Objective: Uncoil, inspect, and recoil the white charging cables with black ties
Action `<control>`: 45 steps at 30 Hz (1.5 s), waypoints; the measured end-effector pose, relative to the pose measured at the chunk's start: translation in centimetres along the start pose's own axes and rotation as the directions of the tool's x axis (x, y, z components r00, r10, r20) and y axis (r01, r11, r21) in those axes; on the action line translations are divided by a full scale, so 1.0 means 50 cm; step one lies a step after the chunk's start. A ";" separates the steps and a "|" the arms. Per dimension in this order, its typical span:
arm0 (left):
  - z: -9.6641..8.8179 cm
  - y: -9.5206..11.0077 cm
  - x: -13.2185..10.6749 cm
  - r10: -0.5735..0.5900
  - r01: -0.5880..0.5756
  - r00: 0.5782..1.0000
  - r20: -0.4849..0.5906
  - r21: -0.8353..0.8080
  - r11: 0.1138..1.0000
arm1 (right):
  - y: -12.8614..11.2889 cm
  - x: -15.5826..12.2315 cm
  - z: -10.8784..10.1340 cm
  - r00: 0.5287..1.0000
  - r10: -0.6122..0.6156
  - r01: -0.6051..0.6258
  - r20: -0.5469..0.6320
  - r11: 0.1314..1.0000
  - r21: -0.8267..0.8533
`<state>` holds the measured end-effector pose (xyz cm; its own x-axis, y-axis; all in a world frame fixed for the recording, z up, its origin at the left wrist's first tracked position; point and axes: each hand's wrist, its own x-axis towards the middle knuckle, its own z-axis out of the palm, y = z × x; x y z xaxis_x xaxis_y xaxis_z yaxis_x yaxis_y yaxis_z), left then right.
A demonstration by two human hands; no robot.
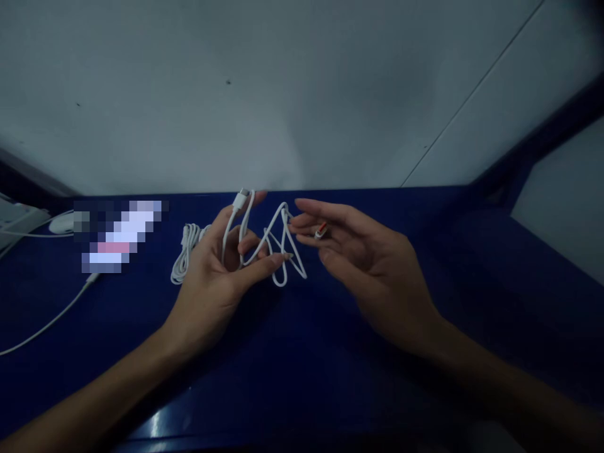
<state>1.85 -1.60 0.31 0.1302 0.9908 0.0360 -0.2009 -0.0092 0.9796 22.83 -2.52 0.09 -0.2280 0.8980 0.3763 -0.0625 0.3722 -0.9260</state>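
Observation:
A white charging cable (283, 251) hangs in loose loops between my two hands above a dark blue table (330, 377). My left hand (221, 277) is closed round the cable, its small white plug (240, 200) sticking up past the fingertips. My right hand (368, 258) lies palm up with its fingers pinching the cable's other end, a white connector with an orange inside (321, 231). A second white cable, coiled (186, 251), rests on the table just left of my left hand.
A blurred-out patch (117, 236) covers something on the table at the left. A white mouse-like thing (61, 221) and a thin white lead (47, 324) lie at the far left. A pale wall (283, 94) stands right behind the table's back edge.

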 end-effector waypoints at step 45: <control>-0.001 0.009 0.001 -0.033 0.041 0.996 0.088 -0.096 0.995 | 0.018 0.015 0.013 0.874 0.456 -0.479 0.166 0.758 0.442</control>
<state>1.71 -1.57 0.74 0.2220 0.9748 0.0213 -0.2872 0.0445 0.9568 21.97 -1.68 -0.49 -0.3895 0.9158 -0.0979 -0.3677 -0.2521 -0.8951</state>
